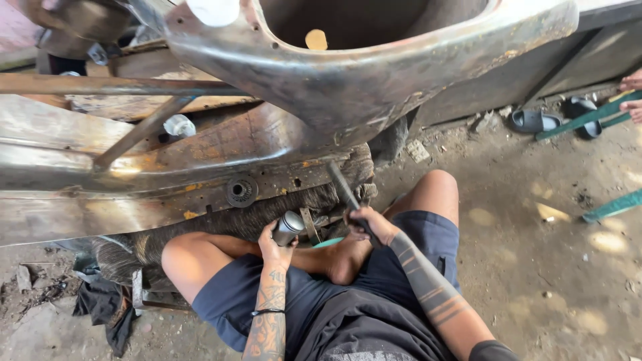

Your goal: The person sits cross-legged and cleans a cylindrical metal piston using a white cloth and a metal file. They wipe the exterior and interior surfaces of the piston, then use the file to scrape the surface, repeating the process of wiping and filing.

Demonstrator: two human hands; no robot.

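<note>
I sit cross-legged on the ground under a large rusty bare-metal body shell (348,87). My left hand (275,242) grips a short grey metal cylinder (288,227) held up against the shell's lower edge, beside a round threaded fitting (241,192). My right hand (366,226) is closed around the handle of a dark long tool (342,184) that points up and left toward the shell's underside. A thin flat metal strip (309,226) hangs between the two hands.
Rusty steel bars (114,85) cross the upper left. A black rag (107,307) lies on the dirt at left. Black sandals (533,121) rest at the right, near green poles (588,117) and another person's toes (632,93).
</note>
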